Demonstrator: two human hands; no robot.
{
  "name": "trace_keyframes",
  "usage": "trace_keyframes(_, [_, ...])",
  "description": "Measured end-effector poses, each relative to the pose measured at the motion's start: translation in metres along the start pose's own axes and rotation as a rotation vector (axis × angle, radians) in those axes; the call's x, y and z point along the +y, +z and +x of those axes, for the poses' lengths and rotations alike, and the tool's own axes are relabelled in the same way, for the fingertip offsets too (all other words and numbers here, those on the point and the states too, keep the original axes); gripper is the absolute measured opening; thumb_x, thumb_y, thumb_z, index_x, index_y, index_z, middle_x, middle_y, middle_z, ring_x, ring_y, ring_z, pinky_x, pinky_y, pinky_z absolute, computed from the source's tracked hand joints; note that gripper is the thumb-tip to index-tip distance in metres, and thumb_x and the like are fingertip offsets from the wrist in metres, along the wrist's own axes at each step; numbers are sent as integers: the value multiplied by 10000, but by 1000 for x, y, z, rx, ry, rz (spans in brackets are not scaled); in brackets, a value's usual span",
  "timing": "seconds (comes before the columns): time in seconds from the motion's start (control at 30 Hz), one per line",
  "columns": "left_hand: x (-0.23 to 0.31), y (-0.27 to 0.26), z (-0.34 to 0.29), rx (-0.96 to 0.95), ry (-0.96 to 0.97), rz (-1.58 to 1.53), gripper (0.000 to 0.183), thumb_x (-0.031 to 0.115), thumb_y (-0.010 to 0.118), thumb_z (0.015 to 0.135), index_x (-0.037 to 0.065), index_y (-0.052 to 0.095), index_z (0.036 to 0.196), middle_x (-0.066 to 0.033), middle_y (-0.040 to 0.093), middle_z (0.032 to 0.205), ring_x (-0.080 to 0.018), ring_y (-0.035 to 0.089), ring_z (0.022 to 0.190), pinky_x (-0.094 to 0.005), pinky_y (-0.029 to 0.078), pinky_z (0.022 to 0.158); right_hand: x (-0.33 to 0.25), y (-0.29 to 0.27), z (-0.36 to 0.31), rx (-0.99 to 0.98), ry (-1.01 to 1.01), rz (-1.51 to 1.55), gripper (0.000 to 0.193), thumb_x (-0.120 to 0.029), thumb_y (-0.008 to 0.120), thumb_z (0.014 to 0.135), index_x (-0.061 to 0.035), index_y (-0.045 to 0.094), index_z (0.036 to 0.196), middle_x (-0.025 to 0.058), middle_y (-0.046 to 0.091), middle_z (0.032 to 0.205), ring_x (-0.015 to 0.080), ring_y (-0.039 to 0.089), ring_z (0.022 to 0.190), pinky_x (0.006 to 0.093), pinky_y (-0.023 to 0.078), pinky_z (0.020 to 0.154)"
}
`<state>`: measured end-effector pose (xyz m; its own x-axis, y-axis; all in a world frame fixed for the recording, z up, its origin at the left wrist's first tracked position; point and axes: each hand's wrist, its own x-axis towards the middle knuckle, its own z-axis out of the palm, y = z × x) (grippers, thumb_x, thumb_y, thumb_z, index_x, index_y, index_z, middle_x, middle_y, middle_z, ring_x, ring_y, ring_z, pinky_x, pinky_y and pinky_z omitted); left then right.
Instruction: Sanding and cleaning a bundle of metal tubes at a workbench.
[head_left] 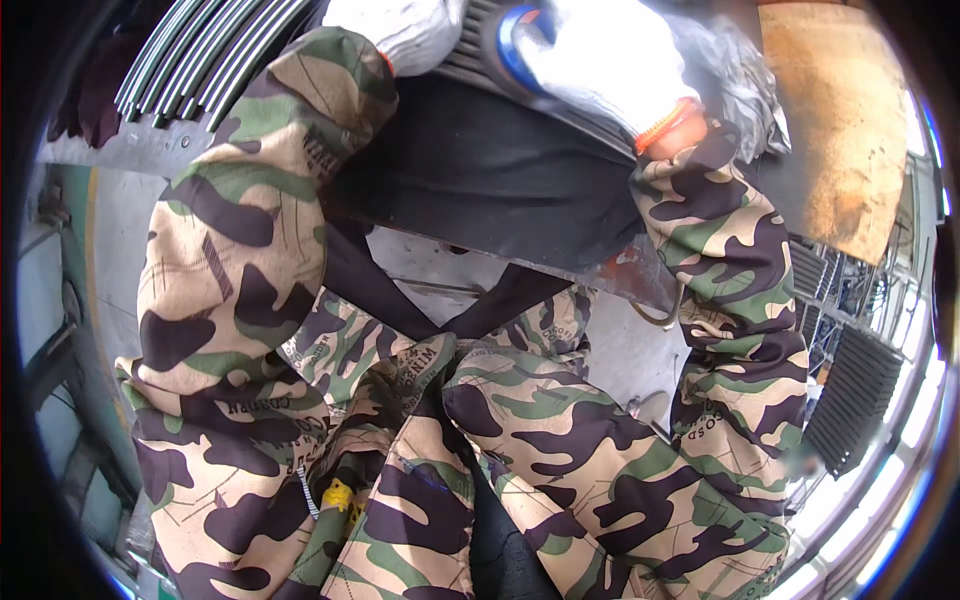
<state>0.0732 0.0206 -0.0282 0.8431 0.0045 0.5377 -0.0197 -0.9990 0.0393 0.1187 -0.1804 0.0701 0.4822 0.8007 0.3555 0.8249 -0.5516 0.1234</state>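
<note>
My right hand [615, 65], in a white knit glove with an orange cuff, is closed around a blue, round-edged thing [517, 50] whose kind I cannot make out. Below it lies a row of dark parallel bars [478, 62]. My left hand [420, 35], gloved in white too, is by the left end of this row. The upper edge of the view cuts off its fingers, so its grip does not show. Left of that hand, several dark rods with bright edges [215, 55] lie side by side. A black cloth [480, 170] hangs over the bench edge in front of me.
Crumpled clear plastic [750, 85] lies right of my right hand, beside a brown stained board [830, 125]. Farther right stands a stack of dark ribbed bars [852, 405]. The metal bench corner [650, 280] shows below the cloth. Dark fabric [98, 95] is at the far left.
</note>
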Motion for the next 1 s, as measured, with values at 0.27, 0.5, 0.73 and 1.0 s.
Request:
trace_keyframes(0.27, [-8, 12, 3, -25, 58, 83, 557, 346, 570, 1026, -88, 604, 1374, -306, 607, 1428, -497, 521, 1371, -604, 364, 1187, 27, -2, -20, -28, 94, -4, 240, -292, 672, 901, -78, 650, 1009, 206, 657, 910, 409, 689, 807, 526, 559, 689])
trace_keyframes(0.5, [-6, -6, -17, -25, 229, 119, 397, 303, 587, 1030, 11, 640, 1292, -204, 624, 1275, -392, 583, 1150, -510, 450, 1011, 41, -9, -34, -57, 154, 10, 257, -304, 659, 920, -68, 654, 1021, 216, 658, 930, 415, 694, 812, 527, 567, 694])
trace_keyframes(0.73, [-43, 30, 9, -17, 431, 336, 250, 231, 582, 993, 132, 703, 1187, -163, 643, 1290, -379, 619, 1136, -552, 543, 864, 42, -5, -49, -13, 116, 40, 201, -254, 654, 897, -74, 641, 984, 192, 627, 859, 395, 672, 755, 522, 553, 646])
trace_keyframes(1.0, [-25, 8, -8, -115, 339, 261, 254, 228, 567, 1024, 89, 692, 1196, -174, 634, 1303, -390, 591, 1171, -555, 509, 889, 67, -5, -57, -14, 118, 12, 205, -252, 648, 899, -63, 647, 978, 212, 637, 863, 418, 674, 764, 531, 544, 657])
